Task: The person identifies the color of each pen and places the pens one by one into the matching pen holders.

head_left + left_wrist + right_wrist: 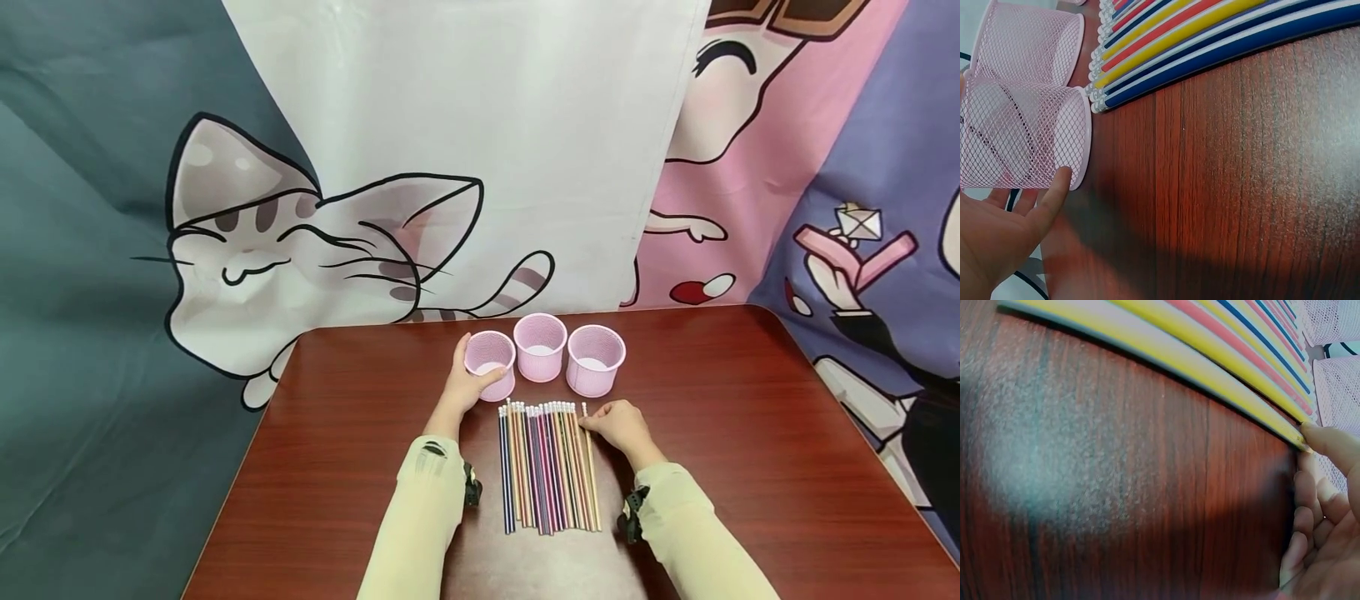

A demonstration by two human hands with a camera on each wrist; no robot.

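Observation:
My left hand (462, 387) grips the leftmost pink mesh pen cup (491, 348), the thumb over its near side and the fingers round its left. In the left wrist view, the hand (1004, 234) lies along the side of this cup (1022, 134). A row of striped pencils (536, 471) lies side by side below the cups, white ends toward them. At the row's right edge my right hand (621, 425) pinches a yellow pencil (592, 479) near its white end. The right wrist view shows thumb and forefinger at the tip of that pencil (1147, 359), slightly apart from its neighbour.
Two more pink mesh cups, a middle one (540, 358) and a right one (595, 375), stand beside the gripped cup. The brown wooden table (750, 433) reaches back to a cartoon-printed cloth (480, 108). A dark wrist device (633, 515) sits at each sleeve.

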